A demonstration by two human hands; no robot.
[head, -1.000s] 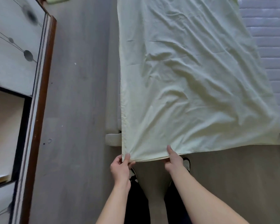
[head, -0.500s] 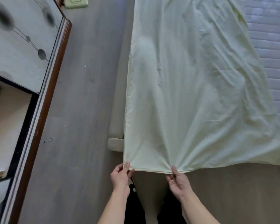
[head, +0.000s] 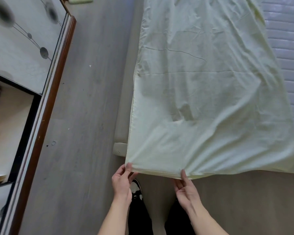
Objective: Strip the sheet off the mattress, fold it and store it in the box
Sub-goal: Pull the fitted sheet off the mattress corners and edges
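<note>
Two bare hands pinch the near edge of a pale yellow sheet (head: pixel 202 92). The left hand (head: pixel 121 183) holds the sheet's near left corner between thumb and fingers, and the right hand (head: pixel 187 191) pinches the same edge a little way along, thumb on top. Between the two hands the edge runs taut and shows layered folds. From there the sheet stretches away over the mattress (head: pixel 287 53), lying flat with light creases and covering its left part; the quilted white surface of the mattress shows bare to the right of the sheet. Left of the sheet is a grey wooden floor (head: pixel 85 102), and beyond that floor a wardrobe (head: pixel 24 53) with a brown frame and patterned white door. Below the sheet's edge, dark trouser legs and a shoe (head: pixel 136 187) are visible.
</note>
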